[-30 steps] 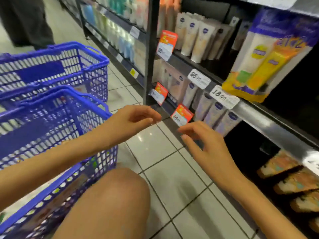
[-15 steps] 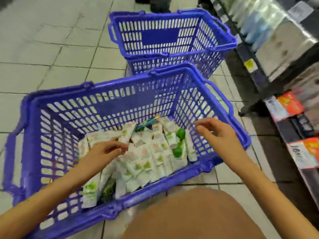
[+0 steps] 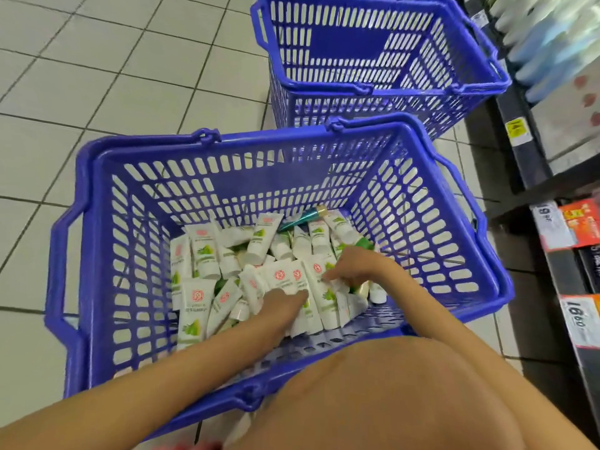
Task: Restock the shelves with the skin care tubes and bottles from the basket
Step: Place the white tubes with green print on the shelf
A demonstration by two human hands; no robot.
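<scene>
Right, nearest: knee at 6 o'clock. Both hands are down in the basket, on the tubes piled on its floor. Fingers of the left hand lie straight, resting on tubes. The right hand has fingers bent into the pile; grip can't tell. Second basket at 1 o'clock, shelves at 3.

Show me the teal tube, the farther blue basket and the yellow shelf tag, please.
teal tube (image 3: 298, 219), head view, middle of its body.
farther blue basket (image 3: 349, 40), head view, the solid panel in its wall.
yellow shelf tag (image 3: 518, 131), head view, middle of the tag.
</scene>
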